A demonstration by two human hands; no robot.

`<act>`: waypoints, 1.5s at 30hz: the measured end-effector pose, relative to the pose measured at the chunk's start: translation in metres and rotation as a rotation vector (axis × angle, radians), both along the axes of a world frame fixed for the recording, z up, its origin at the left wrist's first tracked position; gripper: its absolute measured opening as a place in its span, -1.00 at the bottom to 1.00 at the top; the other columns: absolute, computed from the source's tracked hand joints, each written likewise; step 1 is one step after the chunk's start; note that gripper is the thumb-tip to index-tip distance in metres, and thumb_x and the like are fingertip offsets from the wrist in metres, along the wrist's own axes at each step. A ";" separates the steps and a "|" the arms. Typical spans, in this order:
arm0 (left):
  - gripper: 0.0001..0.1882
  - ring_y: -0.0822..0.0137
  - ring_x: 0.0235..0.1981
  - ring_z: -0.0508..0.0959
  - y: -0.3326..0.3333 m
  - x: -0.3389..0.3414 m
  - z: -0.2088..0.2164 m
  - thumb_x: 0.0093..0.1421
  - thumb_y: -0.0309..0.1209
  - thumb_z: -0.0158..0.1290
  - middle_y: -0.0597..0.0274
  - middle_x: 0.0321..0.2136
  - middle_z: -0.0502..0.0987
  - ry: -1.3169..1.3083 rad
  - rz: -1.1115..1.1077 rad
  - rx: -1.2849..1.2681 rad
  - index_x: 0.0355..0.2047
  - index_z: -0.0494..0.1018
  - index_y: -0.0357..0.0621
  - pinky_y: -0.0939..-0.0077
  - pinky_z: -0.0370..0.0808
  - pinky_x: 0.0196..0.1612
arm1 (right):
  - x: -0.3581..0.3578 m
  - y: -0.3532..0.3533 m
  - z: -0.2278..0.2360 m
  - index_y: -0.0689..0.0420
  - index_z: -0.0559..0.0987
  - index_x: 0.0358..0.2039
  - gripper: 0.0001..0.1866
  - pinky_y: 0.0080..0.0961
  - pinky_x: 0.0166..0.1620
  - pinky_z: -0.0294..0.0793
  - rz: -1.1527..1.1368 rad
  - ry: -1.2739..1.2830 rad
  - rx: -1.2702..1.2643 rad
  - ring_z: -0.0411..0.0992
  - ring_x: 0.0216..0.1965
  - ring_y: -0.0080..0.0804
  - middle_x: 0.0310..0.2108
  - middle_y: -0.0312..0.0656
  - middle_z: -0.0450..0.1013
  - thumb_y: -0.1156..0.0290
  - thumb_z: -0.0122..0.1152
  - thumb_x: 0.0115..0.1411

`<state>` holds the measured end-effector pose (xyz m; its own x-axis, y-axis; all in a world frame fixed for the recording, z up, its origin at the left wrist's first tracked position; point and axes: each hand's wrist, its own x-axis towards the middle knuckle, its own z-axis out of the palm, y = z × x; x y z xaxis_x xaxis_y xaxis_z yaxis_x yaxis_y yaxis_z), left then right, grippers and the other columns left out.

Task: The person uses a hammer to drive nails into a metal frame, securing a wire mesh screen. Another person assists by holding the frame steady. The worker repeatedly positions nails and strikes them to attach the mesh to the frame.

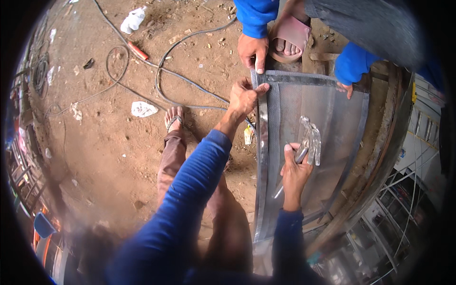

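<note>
One mesh panel | left hand pinching its metal edge strip | right hand gripping claw hammer

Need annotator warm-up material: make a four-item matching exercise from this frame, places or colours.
1. hammer
2. left hand
3. co-worker's sandal
4. tube on the cable

A. pink
B. in the right hand
C. orange-red
D. at the mesh panel's upper-left corner

Pairs: 1-B, 2-D, 3-A, 4-C
</note>
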<state>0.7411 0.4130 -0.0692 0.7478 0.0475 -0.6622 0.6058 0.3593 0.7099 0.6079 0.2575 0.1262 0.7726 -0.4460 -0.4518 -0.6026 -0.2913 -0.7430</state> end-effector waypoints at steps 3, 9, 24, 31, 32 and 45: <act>-0.44 0.45 -0.34 0.62 -0.007 -0.004 0.005 0.24 -0.30 0.56 0.25 -0.32 0.68 -0.034 0.078 -0.013 0.06 0.50 -0.32 0.49 0.58 -0.24 | 0.030 0.010 -0.048 0.21 0.70 -0.14 -0.84 -0.58 -0.36 0.46 0.073 -0.130 -0.173 0.47 -0.45 -0.60 -0.37 -0.37 0.56 0.40 0.50 0.44; -0.18 0.22 -0.02 0.64 -0.006 -0.006 -0.002 0.24 -0.41 0.53 -0.07 0.10 0.55 -0.325 0.129 0.065 0.31 0.21 -0.22 0.28 0.69 -0.07 | 0.072 0.016 -0.123 0.23 0.71 -0.12 -0.81 -0.54 -0.36 0.41 0.198 -0.321 -0.346 0.41 -0.47 -0.67 -0.40 -0.37 0.58 0.45 0.56 0.37; -0.28 0.22 -0.02 0.68 -0.009 -0.007 -0.034 0.27 -0.39 0.46 0.03 0.02 0.66 -0.659 0.210 -0.027 0.36 0.38 -0.20 0.21 0.66 0.11 | 0.078 0.034 -0.126 0.32 0.64 -0.15 -0.81 -0.39 -0.38 0.62 0.265 -0.202 -0.314 0.65 -0.34 -0.35 -0.17 -0.13 0.54 0.57 0.50 0.30; -0.29 0.26 0.07 0.68 -0.003 -0.009 -0.033 0.28 -0.53 0.36 0.05 0.10 0.61 -0.652 0.116 0.023 0.39 0.34 -0.18 0.24 0.66 0.18 | 0.076 0.026 -0.133 0.29 0.67 -0.15 -0.79 -0.42 -0.43 0.60 0.216 -0.162 -0.211 0.60 -0.50 -0.41 -0.25 -0.15 0.61 0.46 0.53 0.32; -0.30 0.26 0.06 0.68 -0.004 -0.010 -0.033 0.28 -0.52 0.37 0.04 0.09 0.62 -0.674 0.122 0.046 0.39 0.35 -0.18 0.24 0.68 0.16 | 0.077 0.026 -0.130 0.29 0.68 -0.15 -0.79 -0.43 -0.43 0.60 0.208 -0.158 -0.193 0.59 -0.51 -0.42 -0.27 -0.16 0.62 0.46 0.53 0.33; -0.31 0.22 -0.02 0.72 -0.011 -0.011 -0.031 0.27 -0.38 0.44 -0.03 0.05 0.62 -0.750 0.172 0.286 0.33 0.40 -0.21 0.29 0.78 -0.15 | 0.154 0.002 -0.101 0.30 0.70 -0.09 -0.76 -0.14 -0.01 0.63 0.706 -0.542 -0.606 0.65 -0.04 0.19 -0.12 0.09 0.64 0.53 0.45 0.23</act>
<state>0.7304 0.4022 -0.1000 0.9540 0.2925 0.0662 -0.1135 0.1477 0.9825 0.7617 0.2598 0.0252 0.9739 0.1448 0.1746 0.2122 -0.8537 -0.4756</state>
